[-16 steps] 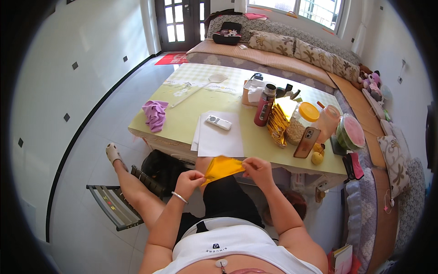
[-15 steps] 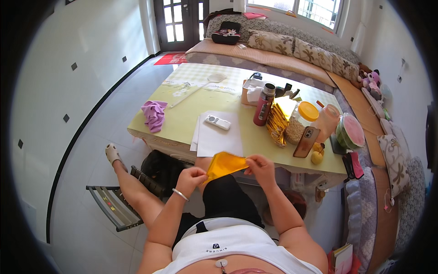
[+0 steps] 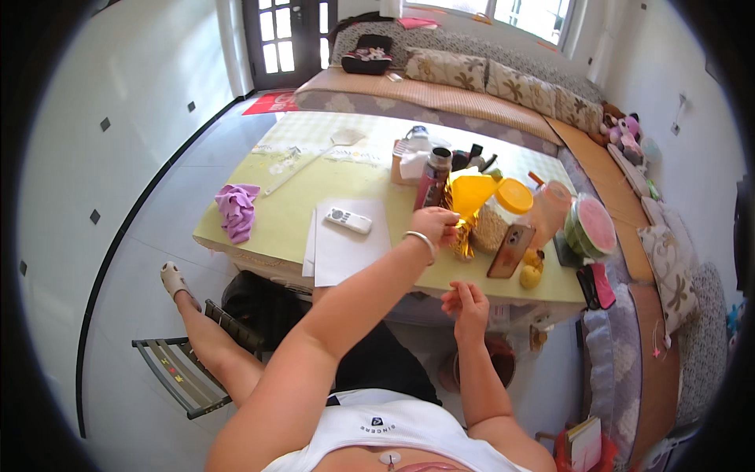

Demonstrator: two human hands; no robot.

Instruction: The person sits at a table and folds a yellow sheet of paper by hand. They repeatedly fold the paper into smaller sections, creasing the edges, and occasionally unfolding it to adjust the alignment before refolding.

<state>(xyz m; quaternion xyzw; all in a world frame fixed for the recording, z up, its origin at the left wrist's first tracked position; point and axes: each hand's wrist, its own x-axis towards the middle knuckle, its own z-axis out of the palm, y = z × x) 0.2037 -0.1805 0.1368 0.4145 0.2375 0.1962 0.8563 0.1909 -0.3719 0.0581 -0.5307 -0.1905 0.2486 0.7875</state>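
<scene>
Stretched across the table, my left hand (image 3: 434, 226) is closed at the near edge of a shiny gold foil sheet (image 3: 472, 194). The sheet stands over a stack of folded gold foil pieces (image 3: 462, 245), and part of that stack is hidden behind my fingers. My right hand (image 3: 469, 308) hovers just off the table's front edge, its fingers loosely bent and apart with nothing in them. A dark red thermos (image 3: 433, 181) without its lid stands left of the foil. To the right is a yellow-lidded jar (image 3: 494, 223) of pale, grain-like contents.
White paper (image 3: 354, 256) lies under a remote control (image 3: 348, 221). A purple cloth (image 3: 237, 212) and a fly swatter (image 3: 314, 161) are at the left. A phone (image 3: 511, 252) leans near yellow fruit (image 3: 532, 274), and a cut watermelon (image 3: 590, 226) sits at the right. A folding stool (image 3: 182, 376) stands beside my leg.
My left hand has carried the gold foil sheet from above my lap to the stack on the table. My right hand has let go of it and dropped slightly. The view has shifted right.
</scene>
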